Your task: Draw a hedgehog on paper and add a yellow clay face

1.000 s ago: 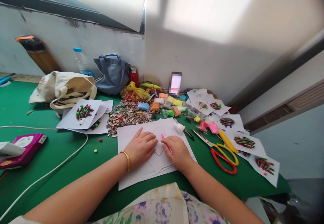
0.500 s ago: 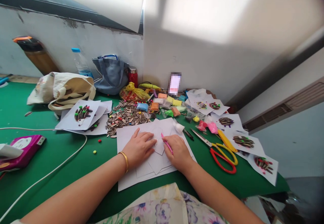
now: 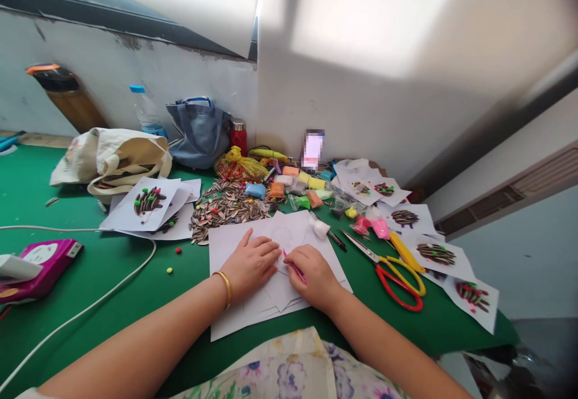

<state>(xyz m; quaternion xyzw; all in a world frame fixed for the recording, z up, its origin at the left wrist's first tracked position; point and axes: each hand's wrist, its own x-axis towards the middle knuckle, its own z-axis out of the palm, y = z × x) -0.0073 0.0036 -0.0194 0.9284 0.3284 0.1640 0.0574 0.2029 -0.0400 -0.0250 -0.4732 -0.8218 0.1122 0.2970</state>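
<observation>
My left hand [image 3: 251, 265] lies flat on white paper sheets [image 3: 230, 324], fingers stretched out, with a gold bangle [image 3: 224, 289] at its wrist. Between the fingers of my right hand [image 3: 313, 275] is a slim pink pen [image 3: 297, 272]. Its tip points up and left onto the top sheet, close to my left fingertips. Faint drawn lines [image 3: 282, 235] show on that paper, partly covered by both hands. A white tube or bottle [image 3: 320, 227] rests on the sheets' upper right corner, and a black pen [image 3: 336, 241] lies just beyond it.
Scissors [image 3: 386, 263] with red and yellow handles lie at right, near cards [image 3: 436, 253] bearing seed pictures. Sunflower seeds [image 3: 235, 209] and coloured clay packets [image 3: 277, 189] fill the back. At left are more cards [image 3: 151, 200], a cloth bag [image 3: 112, 158] and a white cable [image 3: 112, 293].
My right hand has shifted slightly left and down, carrying the pink pen's tip closer to my left fingers. My left hand stays nearly in place on the paper.
</observation>
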